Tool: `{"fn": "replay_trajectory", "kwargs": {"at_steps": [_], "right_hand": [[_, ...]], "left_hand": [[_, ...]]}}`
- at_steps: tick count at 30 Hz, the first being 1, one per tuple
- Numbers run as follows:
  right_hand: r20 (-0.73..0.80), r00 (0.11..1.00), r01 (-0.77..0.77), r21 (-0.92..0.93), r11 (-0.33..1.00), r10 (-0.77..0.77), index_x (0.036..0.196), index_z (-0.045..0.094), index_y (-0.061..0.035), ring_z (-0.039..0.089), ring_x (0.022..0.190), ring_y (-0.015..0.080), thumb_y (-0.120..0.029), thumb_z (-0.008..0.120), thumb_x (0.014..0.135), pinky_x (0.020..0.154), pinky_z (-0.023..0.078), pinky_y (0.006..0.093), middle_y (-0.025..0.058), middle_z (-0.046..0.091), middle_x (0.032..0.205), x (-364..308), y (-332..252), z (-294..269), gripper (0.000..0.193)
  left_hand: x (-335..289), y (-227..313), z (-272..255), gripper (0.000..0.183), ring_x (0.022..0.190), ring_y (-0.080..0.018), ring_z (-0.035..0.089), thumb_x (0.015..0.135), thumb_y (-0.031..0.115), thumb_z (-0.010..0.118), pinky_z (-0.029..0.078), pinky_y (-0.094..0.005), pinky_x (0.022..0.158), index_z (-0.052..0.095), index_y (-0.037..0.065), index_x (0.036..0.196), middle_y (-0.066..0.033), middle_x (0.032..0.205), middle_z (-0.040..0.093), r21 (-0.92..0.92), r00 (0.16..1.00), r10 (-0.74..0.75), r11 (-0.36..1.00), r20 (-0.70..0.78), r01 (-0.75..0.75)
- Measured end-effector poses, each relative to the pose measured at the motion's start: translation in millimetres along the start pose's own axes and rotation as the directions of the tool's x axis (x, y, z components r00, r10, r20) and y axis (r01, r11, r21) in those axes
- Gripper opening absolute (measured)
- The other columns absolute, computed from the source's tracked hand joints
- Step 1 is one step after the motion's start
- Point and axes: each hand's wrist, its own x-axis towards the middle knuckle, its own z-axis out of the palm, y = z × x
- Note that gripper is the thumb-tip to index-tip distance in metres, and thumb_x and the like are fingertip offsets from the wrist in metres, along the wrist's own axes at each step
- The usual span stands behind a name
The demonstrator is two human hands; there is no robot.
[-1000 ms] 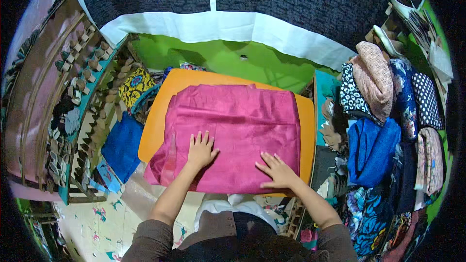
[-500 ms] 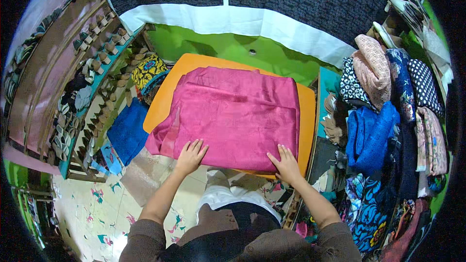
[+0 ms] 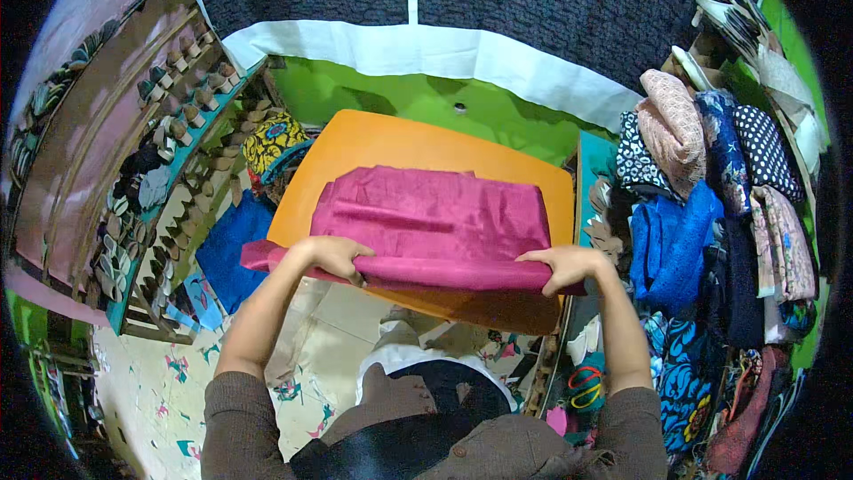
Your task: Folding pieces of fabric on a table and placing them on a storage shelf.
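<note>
A magenta, slightly shiny cloth lies folded on an orange table. Its near edge is lifted into a thick fold running from side to side. My left hand grips that fold near its left end, thumb on the far side and fingers curled underneath. At the right end my right hand holds the same fold in a similar way. A loose end of the cloth sticks out to the left beyond my left wrist. The fingertips of both hands are partly hidden by the cloth.
A rack with wooden shoe forms stands on the left, near a blue cloth and a yellow patterned bundle. Piled fabrics fill the right side. Coloured scraps lie on the tiled floor. A green wall rises behind the table.
Both hands have gone from lying flat on the cloth to gripping its near edge. That edge is now raised and folded, and the cloth covers less of the table.
</note>
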Motion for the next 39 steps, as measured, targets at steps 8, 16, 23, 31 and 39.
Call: {"fn": "replay_trajectory", "kwargs": {"at_steps": [8, 16, 23, 31, 39], "right_hand": [[-0.343, 0.939, 0.033, 0.086, 0.996, -0.001, 0.122, 0.050, -0.0064, 0.054, 0.105, 0.0261, -0.027, 0.073, 0.060, 0.092, 0.041, 0.0329, 0.0156, 0.056, 0.117, 12.5, 34.3, -53.2, 0.069], [-0.806, 0.574, -0.394, -0.117, 0.912, 0.144, 0.109, 0.060, -0.0087, 0.051, 0.108, 0.0302, -0.038, 0.055, 0.071, 0.097, 0.036, 0.0410, 0.0161, 0.058, 0.110, 79.1, 60.2, -45.0, 0.048], [-0.955, 0.266, -0.458, -0.003, 0.889, 0.134, 0.074, 0.060, -0.0055, 0.059, 0.079, 0.0294, -0.026, 0.050, 0.083, 0.075, 0.041, 0.0437, 0.0109, 0.061, 0.075, 148.5, 102.4, -31.4, 0.025], [-0.891, 0.352, -0.516, 0.070, 0.854, 0.285, 0.074, 0.062, -0.0066, 0.059, 0.076, 0.0299, -0.028, 0.051, 0.083, 0.072, 0.043, 0.0455, 0.0123, 0.062, 0.077, 193.7, 142.7, -19.0, 0.027], [-0.818, 0.363, -0.566, 0.187, 0.803, 0.446, 0.110, 0.061, -0.0121, 0.044, 0.121, 0.0259, -0.039, 0.048, 0.085, 0.104, 0.026, 0.0473, 0.0114, 0.055, 0.119, 212.2, 160.4, -11.7, 0.039]], "left_hand": [[19.5, -12.0, -89.0, 0.072, 0.095, -0.0264, 0.059, 0.061, 0.047, 0.077, 0.045, -0.0329, 0.083, 0.055, 0.001, 0.112, -0.0153, 0.105, 0.062, 0.053, 0.977, -0.026, 0.998, -0.210, 0.038], [87.4, -69.2, -116.9, 0.055, 0.096, -0.0341, 0.058, 0.071, 0.045, 0.069, 0.046, -0.0384, 0.083, 0.058, 0.004, 0.106, -0.0192, 0.103, 0.062, 0.082, 0.873, 0.073, 0.996, -0.482, -0.038], [148.8, -98.1, -114.5, 0.058, 0.101, -0.0348, 0.056, 0.074, 0.050, 0.062, 0.039, -0.0441, 0.091, 0.059, 0.003, 0.108, -0.0196, 0.106, 0.061, 0.154, 0.864, 0.070, 0.988, -0.498, 0.008], [201.0, -126.7, -111.4, 0.058, 0.098, -0.0357, 0.055, 0.073, 0.050, 0.063, 0.041, -0.0432, 0.087, 0.059, 0.004, 0.108, -0.0187, 0.098, 0.062, 0.175, 0.909, 0.010, 0.982, -0.417, 0.070], [210.8, -80.2, -83.3, 0.051, 0.120, -0.0301, 0.040, 0.083, 0.037, 0.055, 0.026, -0.0516, 0.101, 0.046, 0.008, 0.124, -0.0160, 0.127, 0.045, 0.370, 0.723, 0.117, 0.907, -0.681, 0.202]]}}
